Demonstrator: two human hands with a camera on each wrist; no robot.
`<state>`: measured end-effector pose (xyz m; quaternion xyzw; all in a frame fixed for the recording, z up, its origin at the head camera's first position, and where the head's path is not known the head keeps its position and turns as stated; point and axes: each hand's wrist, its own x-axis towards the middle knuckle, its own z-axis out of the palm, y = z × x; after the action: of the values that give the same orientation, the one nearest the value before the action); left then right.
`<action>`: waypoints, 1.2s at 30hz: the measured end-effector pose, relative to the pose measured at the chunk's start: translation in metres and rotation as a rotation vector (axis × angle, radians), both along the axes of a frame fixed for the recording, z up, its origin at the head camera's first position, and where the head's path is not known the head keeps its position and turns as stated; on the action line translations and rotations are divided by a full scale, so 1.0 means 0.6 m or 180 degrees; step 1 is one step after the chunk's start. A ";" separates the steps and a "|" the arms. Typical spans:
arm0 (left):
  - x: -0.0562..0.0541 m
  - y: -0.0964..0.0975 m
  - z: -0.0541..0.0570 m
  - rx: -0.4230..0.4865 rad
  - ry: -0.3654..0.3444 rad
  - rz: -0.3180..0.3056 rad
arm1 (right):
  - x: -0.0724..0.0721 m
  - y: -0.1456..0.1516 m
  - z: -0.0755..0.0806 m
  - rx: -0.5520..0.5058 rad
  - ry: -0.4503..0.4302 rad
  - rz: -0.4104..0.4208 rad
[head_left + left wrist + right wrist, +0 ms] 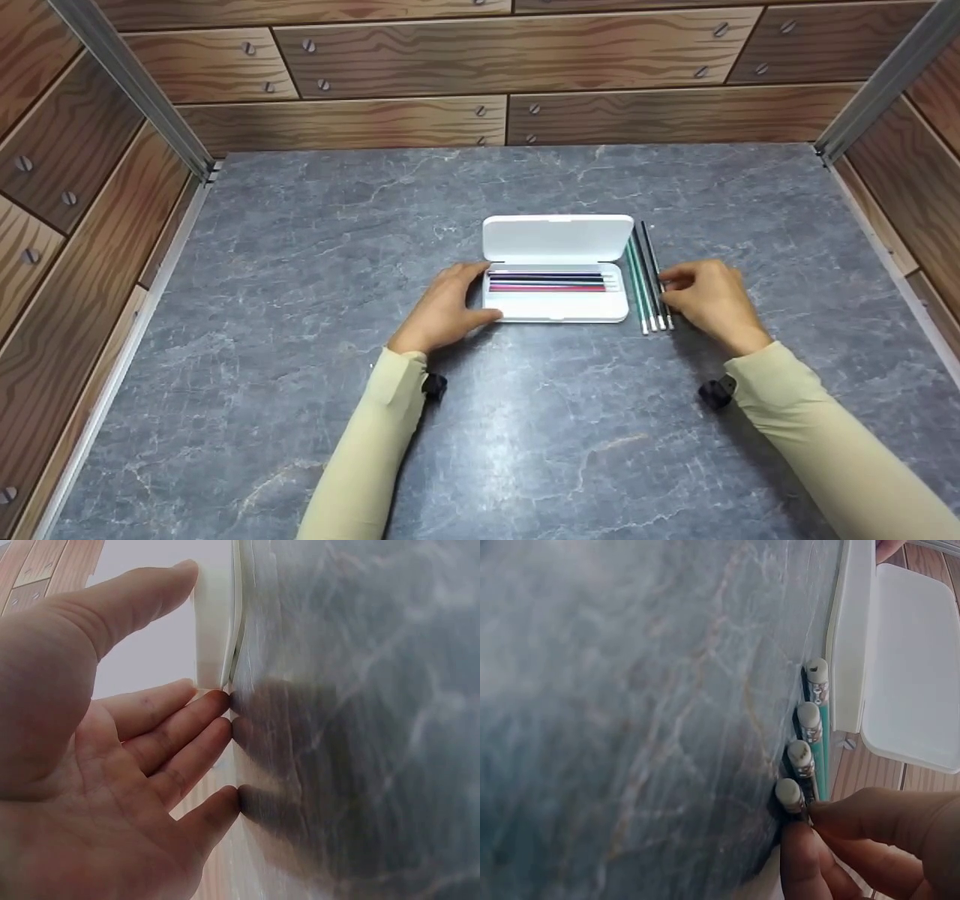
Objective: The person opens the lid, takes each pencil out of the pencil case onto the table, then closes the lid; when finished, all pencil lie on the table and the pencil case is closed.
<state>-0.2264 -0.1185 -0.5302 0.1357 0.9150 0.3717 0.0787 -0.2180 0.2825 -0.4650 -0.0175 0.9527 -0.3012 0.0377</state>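
Observation:
A white pencil case (559, 307) lies with its lid (559, 238) raised at the back. Several pencils (547, 288), dark, blue and pink, lie lengthwise inside. My left hand (446, 304) is at the case's left end, thumb at the front corner and fingers beside the end, fairly straight and spread. To the right, green and black pencils (636, 289) lie side by side, eraser ends toward me. With thumb and fingertips my right hand (712, 296) pinches the rightmost dark pencil (788, 795), whose white eraser and metal band show in the right wrist view.
The grey marbled tabletop (300, 262) extends around the case. Wood-patterned panels (420, 64) stand at the back and both sides, with metal posts (139, 90) at the far corners. Each sleeve cuff carries a small black device (433, 386).

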 end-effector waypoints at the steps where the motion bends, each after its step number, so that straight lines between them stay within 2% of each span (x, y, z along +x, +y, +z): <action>1: 0.000 0.000 0.000 0.0004 -0.0013 0.0001 | 0.000 -0.001 0.000 0.0003 -0.0002 -0.0004; 19: -0.002 0.000 0.000 -0.0058 0.0034 -0.0014 | -0.004 -0.007 0.000 -0.0049 0.0176 -0.0009; 22: 0.004 0.002 0.010 -0.0064 0.0000 0.0003 | -0.004 -0.011 0.007 -0.0134 0.0334 -0.0007; 26: 0.014 0.003 0.029 0.0016 -0.0048 0.0001 | -0.007 -0.033 0.017 -0.0399 0.0806 0.0092; 29: 0.017 0.003 0.034 0.0082 -0.0041 -0.0011 | -0.013 -0.057 0.019 -0.0607 0.1185 0.0293; 31: 0.017 0.003 0.035 0.0079 -0.0028 -0.0018 | -0.016 -0.072 0.017 -0.0656 0.1344 0.0557; 33: 0.015 0.002 0.028 0.0044 0.0017 -0.0019 | -0.018 -0.086 0.013 -0.0567 0.1417 0.0899; 36: 0.011 0.003 0.021 0.0010 0.0038 -0.0011 | -0.021 -0.102 0.007 -0.0353 0.1329 0.1404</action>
<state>-0.2196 -0.1167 -0.5175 0.1396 0.9146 0.3723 0.0737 -0.2307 0.2213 -0.4608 -0.2874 0.8951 -0.3271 -0.0954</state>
